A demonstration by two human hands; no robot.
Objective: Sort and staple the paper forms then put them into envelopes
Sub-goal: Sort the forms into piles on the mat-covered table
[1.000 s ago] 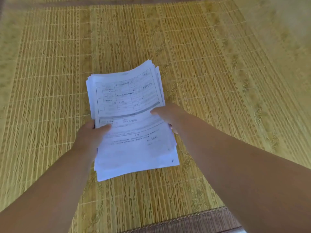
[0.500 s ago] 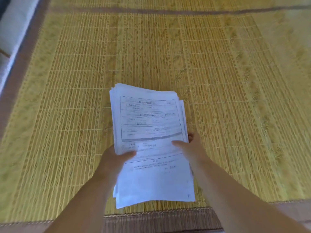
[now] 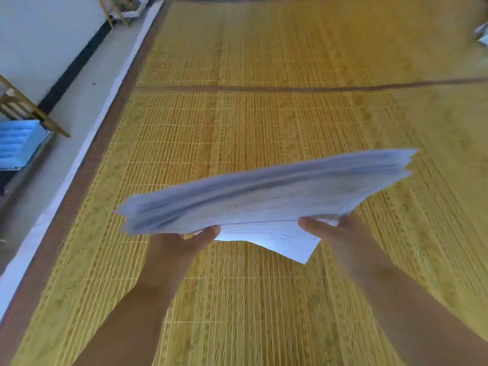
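I hold the stack of papers up in the air over the yellow mat, with nothing resting on it. My left hand grips the near edge, thumb on top and fingers hidden below. My right hand pinches the same edge further right, thumb on top. The far side fans out and looks blurry, and one sheet droops at the near corner. I think I should squeeze firmly, keep the stack level, and set it down gently so no sheets slide off.
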